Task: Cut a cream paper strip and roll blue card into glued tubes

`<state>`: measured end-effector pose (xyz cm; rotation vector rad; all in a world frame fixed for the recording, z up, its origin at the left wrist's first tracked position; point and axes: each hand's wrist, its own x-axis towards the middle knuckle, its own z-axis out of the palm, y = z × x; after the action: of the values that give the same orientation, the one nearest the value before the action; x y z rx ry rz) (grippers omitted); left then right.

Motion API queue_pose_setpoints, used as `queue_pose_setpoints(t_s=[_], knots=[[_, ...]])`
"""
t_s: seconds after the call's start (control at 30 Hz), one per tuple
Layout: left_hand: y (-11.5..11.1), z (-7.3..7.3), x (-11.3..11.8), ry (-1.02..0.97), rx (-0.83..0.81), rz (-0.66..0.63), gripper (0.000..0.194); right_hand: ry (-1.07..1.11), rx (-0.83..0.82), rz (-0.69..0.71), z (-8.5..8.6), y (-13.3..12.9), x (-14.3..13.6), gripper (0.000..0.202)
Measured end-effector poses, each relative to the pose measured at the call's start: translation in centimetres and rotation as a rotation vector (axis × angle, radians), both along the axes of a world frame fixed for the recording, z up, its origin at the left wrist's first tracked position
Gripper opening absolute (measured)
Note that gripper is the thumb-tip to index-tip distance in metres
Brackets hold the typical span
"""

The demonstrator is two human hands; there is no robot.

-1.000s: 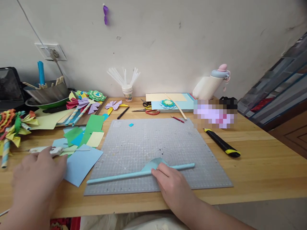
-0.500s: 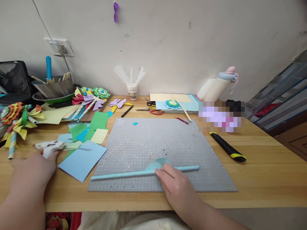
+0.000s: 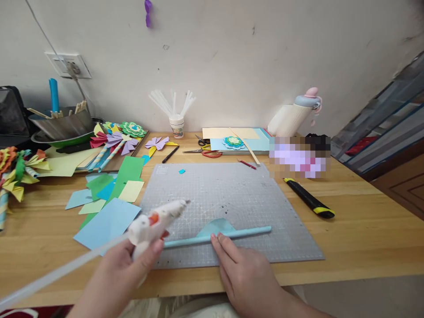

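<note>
A: Largest entry?
B: Desk (image 3: 367, 251), wood, bearing everything listed below.

A: Next in size?
B: Cutting mat (image 3: 261, 194), grey, gridded, flat on the desk in front of the person.

A: Then?
B: Paper tube (image 3: 195, 240), light blue, lying across the near part of the mat; a rounded flap of matching paper along its far side. Left end hidden behind the left hand and what it holds.

A: Hands?
B: Two. Left hand (image 3: 121, 267), closed around a glue gun. Right hand (image 3: 247, 267), fingers together, fingertips pressing on the middle of the tube where the flap meets it.

A: The glue gun (image 3: 162, 218)?
B: White with orange parts, slightly blurred; held over the mat's left side, nozzle aimed forward and to the right. A long pale stick (image 3: 66, 274) runs from its back.

A: Smaller stock?
B: One light blue sheet (image 3: 106, 223), left of the mat, corner reaching its edge. One black-and-yellow knife (image 3: 308, 198), right of the mat. One red pencil (image 3: 247, 164), at the far edge. Last, one blue scrap (image 3: 182, 171), on the mat, far left.
</note>
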<state>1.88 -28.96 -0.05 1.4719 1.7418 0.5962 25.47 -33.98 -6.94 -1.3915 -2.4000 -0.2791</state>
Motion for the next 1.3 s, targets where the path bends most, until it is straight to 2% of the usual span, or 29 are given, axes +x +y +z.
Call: queue_pose_setpoints(t_s=[0.07,0.2,0.37,0.6,1.03,1.3], knots=[[-0.5,0.0,2.1,-0.038,-0.029,-0.129,0.055,-0.018,-0.008,0.005,0.1,0.0,0.0,0.046],[0.2,-0.1,3.8,-0.050,-0.142,-0.295,0.052,-0.035,-0.036,0.005,0.1,-0.1,0.0,0.047],[2.1,0.3,5.1,-0.148,-0.285,-0.344,0.053,-0.056,-0.030,0.005,-0.2,-0.1,0.0,0.047],[3.7,0.5,5.5,-0.107,-0.390,-0.486,0.059,-0.069,-0.027,0.009,-0.4,0.0,0.1,0.048],[4.0,0.8,6.1,-0.019,-0.351,-0.543,0.054,-0.035,-0.024,0.016,-0.2,0.0,0.1,0.046],[4.0,0.2,5.0,0.089,-0.277,-0.570,0.056,-0.047,-0.041,0.021,-0.4,0.0,0.2,0.047]])
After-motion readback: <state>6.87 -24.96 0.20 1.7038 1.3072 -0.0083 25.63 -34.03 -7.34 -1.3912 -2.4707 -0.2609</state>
